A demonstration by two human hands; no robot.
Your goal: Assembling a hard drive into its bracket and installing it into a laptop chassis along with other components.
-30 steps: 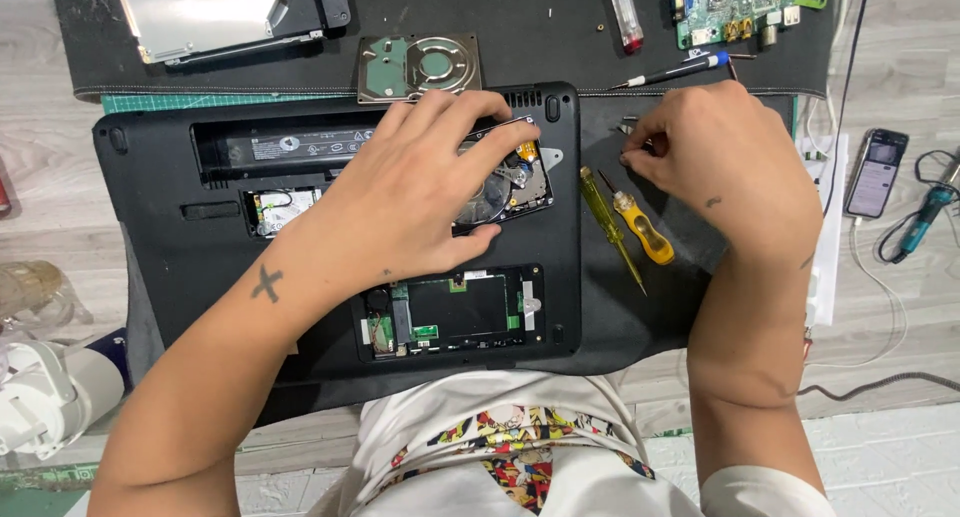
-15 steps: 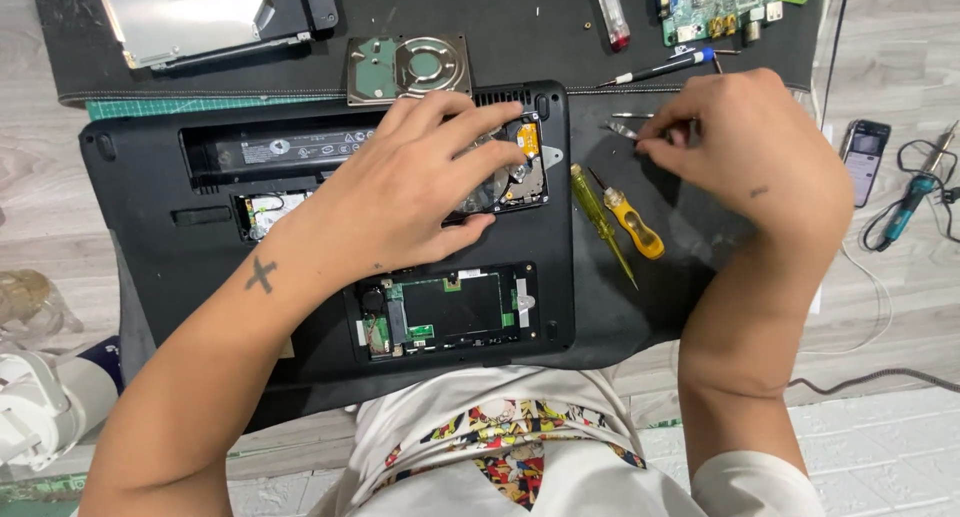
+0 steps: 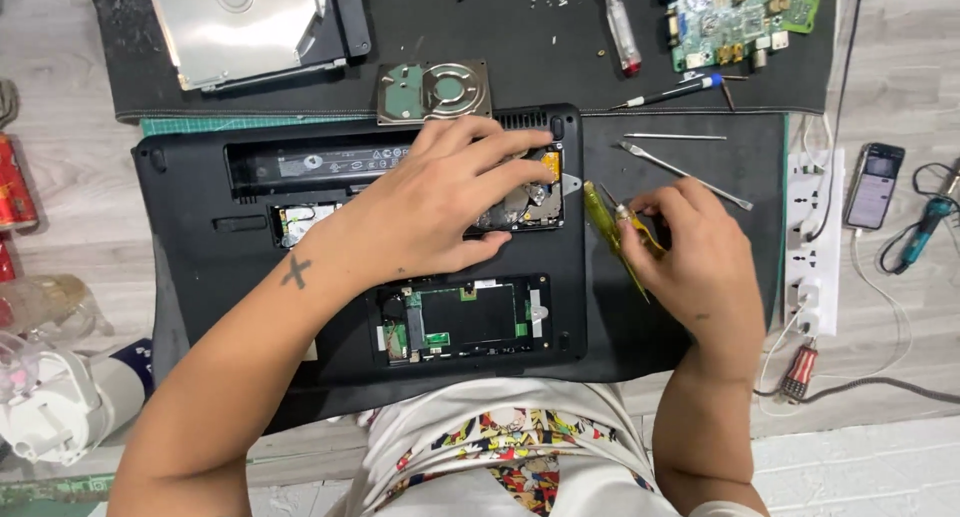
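Meanwhile, the left hand (image 3: 430, 212) lies flat, fingers spread and released, over the hard drive (image 3: 525, 202) in the upturned black laptop (image 3: 200, 267) on the worktop. Just right of the laptop, the right hand (image 3: 690, 267) has its fingers grasping a yellow screwdriver (image 3: 605, 222) lying on the dark mat (image 3: 720, 177).

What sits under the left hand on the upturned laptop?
The left hand lies over an open bay in the laptop. A hard drive with an orange tab shows past the fingers; the rest of the bay is covered by the palm.
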